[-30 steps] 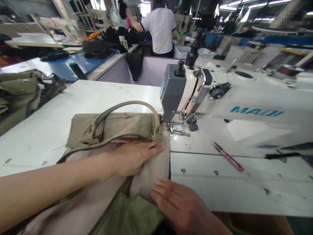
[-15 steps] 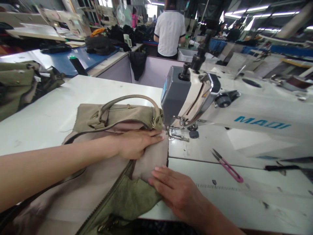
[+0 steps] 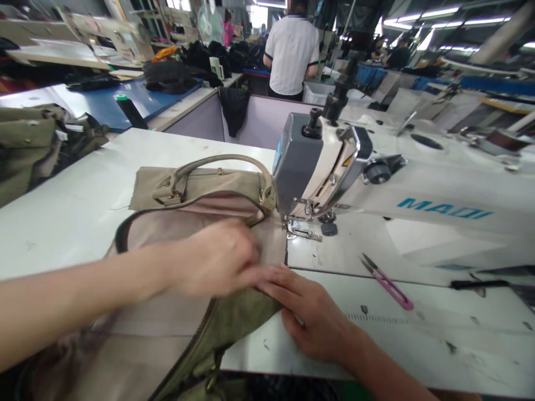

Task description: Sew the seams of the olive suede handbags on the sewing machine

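An unfinished olive-green handbag (image 3: 246,181) with a pinkish-beige lining lies open on the sewing machine table, its handle (image 3: 225,160) arching at the back. A dark zipper runs along its opening. One edge of the bag reaches the presser foot (image 3: 303,229) of the sewing machine (image 3: 334,167). My left hand (image 3: 221,253), blurred by motion, is curled over the lining, its fingertips pinching the near edge beside my right fingers. My right hand (image 3: 313,312) grips the edge in front of the needle, fingers on top. The left fingertips are partly hard to make out.
Pink-handled thread snips (image 3: 388,283) lie on the table right of my right hand. More olive pieces (image 3: 29,145) are heaped at the left. A black thread cone (image 3: 131,111) stands behind the table. A person in a white shirt (image 3: 291,55) stands further back.
My left hand has drawn back from beside the needle toward my right hand, its fingers now curled. My right hand has shifted slightly up, and the near flap of the bag has moved.
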Demonstrator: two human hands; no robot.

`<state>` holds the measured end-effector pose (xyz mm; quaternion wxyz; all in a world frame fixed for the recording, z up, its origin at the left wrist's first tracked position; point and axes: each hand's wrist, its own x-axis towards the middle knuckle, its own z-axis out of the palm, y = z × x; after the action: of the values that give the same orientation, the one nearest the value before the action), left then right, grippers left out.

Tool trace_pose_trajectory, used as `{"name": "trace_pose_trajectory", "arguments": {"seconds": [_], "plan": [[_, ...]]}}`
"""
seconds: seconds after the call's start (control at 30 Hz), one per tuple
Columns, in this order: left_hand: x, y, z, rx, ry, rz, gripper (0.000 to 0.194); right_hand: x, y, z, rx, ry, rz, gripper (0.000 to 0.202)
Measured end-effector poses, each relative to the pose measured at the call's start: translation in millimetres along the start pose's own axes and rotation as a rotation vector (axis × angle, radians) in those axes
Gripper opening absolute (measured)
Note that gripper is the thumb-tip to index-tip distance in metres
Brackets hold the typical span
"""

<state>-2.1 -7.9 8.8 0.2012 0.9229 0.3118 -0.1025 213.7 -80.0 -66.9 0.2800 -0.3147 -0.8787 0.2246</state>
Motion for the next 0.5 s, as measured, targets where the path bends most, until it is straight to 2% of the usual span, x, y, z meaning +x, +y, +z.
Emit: {"name": "trace_pose_trajectory", "arguments": {"seconds": [0.03,0.1,0.13,0.23,0.3,0.37,0.5], "plan": [[-17,13,9.9,-0.023,0.011,0.033,0.034,0,-2,0,0.03,0.016,0.002,0.057],[-48,35,35.7,-0.012,0.14,0.179,0.043,0,-9,0,0.076,0.035,-0.004,0.06],[-59,43,49.2,-0.004,0.147,0.216,0.05,0,-14,0,0.097,0.033,-0.01,0.057],[-78,50,80.1,0.002,0.253,0.233,0.073,-3,-32,1,0.128,-0.018,0.005,0.037],[-83,48,88.2,0.014,0.324,0.202,0.087,-8,-43,1,0.096,-0.051,0.038,0.023],[-87,45,88.3,0.045,0.317,0.164,0.096,-13,-49,1,0.054,-0.046,0.057,0.017],[-92,41,81.2,0.133,0.282,0.117,0.088,-21,-48,7,0.08,0.014,0.054,0.023]]}}
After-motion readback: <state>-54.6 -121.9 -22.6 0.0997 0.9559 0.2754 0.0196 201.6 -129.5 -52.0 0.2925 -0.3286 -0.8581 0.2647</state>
